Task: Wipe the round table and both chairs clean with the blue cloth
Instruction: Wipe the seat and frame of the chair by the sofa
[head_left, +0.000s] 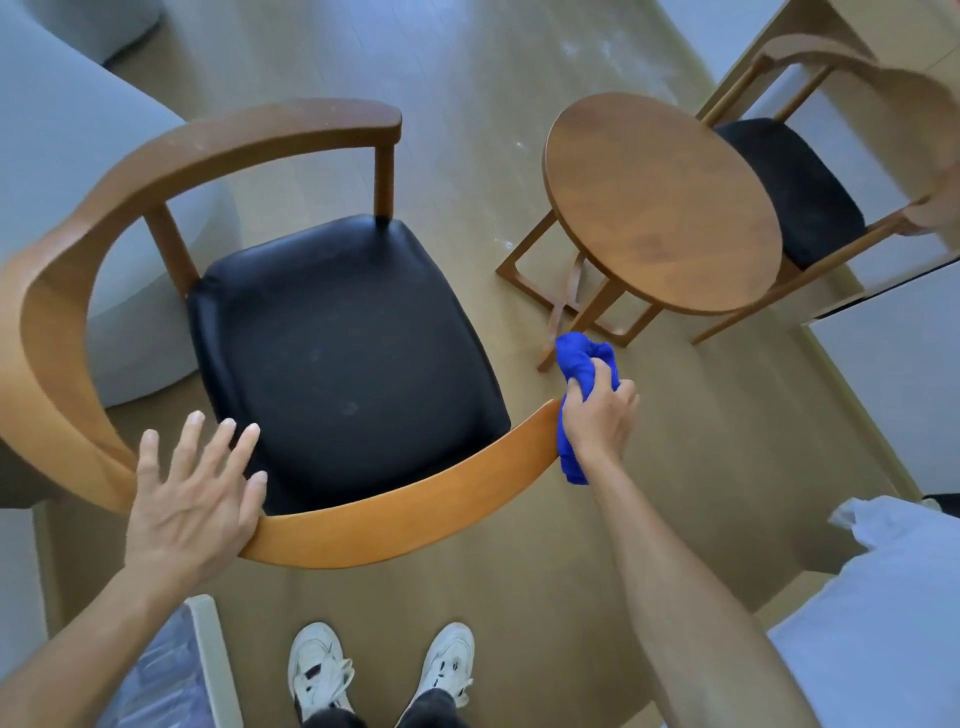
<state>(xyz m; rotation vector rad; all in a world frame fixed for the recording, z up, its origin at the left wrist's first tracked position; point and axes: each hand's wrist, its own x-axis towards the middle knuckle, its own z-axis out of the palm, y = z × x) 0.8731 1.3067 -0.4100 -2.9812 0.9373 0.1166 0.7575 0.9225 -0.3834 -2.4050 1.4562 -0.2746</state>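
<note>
A wooden armchair (395, 525) with a black padded seat stands right below me. Its curved rail runs from my left around to the front right. My left hand (195, 499) rests flat on the rail with fingers spread over the seat edge. My right hand (600, 421) grips the bunched blue cloth (579, 364) against the right tip of the rail. The round wooden table (660, 202) stands to the right behind the chair. A second chair (795, 187) with a black seat sits partly hidden behind the table.
A grey sofa (57, 156) curves behind the near chair on the left. White bedding (883, 623) lies at the lower right, a white cabinet (904, 374) at the right. My white shoes (322, 670) stand on the wooden floor below the chair.
</note>
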